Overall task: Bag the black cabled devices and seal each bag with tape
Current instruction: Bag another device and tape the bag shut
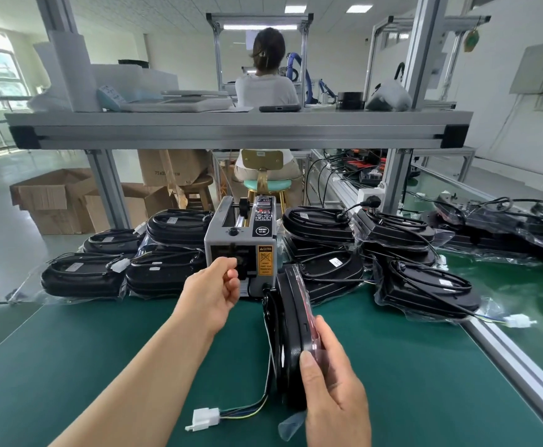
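Far left on the green worktop (pixel 102 350), a pile of bagged devices (pixel 83 279) is stacked flat, so that side can be left alone. Next over, the left hand (pixel 212 291) is held at the mouth of the tape dispenser (pixel 241 250). Its grip is closed down small, thumb pressed to forefinger as if a strip is being pinched. No tape can actually be made out though, so that bit can't be called.

Down low, a white connector (pixel 204 417) is lying loose on the worktop at the end of a thin cable (pixel 268 350) that runs up to the black cabled device (pixel 291 333). That one is stood on edge just right of the dispenser, apparently inside a clear bag (pixel 291 424) whose loose tail sticks out below. It's gripped at the near end by the right hand (pixel 334 391), thumb on one face, fingers curled over the other.

Handling guess: it looks like a rigid plastic shell, probably with some weight, so squashing isn't to be feared. The film looks slick, and the shell could slide inside if only film gets pinched. The hard rim should be clamped through the bag. The cable is floppy and the connector could get snagged, so it's best tucked in before anything is taped.

Further right, more bagged units (pixel 431 288) are heaped with leads trailing.
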`<act>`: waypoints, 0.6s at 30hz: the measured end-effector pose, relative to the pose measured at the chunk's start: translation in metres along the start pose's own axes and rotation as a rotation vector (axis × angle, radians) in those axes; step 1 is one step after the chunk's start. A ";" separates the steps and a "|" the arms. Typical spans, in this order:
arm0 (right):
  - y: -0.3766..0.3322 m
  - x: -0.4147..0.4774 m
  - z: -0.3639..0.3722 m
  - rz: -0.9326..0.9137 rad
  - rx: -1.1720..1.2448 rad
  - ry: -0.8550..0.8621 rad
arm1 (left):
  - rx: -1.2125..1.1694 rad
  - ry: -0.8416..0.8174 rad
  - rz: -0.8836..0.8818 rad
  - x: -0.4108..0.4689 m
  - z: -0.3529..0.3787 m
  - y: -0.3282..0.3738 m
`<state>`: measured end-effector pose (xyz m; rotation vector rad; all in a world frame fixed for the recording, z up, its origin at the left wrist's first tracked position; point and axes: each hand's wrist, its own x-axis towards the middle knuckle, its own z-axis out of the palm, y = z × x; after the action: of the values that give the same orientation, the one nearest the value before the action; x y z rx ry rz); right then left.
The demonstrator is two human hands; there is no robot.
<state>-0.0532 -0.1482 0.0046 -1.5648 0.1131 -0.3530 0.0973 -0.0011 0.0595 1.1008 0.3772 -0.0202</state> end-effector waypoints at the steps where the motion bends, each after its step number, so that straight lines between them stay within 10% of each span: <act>1: 0.000 0.000 -0.002 0.011 0.010 -0.009 | 0.051 -0.116 0.004 -0.014 -0.005 -0.001; 6: 0.002 0.002 -0.006 0.043 0.029 -0.065 | 0.379 -0.597 0.025 -0.075 -0.015 -0.010; 18: -0.005 0.001 -0.008 0.011 -0.042 -0.094 | 0.745 -0.501 0.171 -0.074 0.002 -0.015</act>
<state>-0.0551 -0.1565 0.0095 -1.6185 0.0563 -0.2690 0.0256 -0.0222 0.0694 1.8017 -0.2053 -0.2990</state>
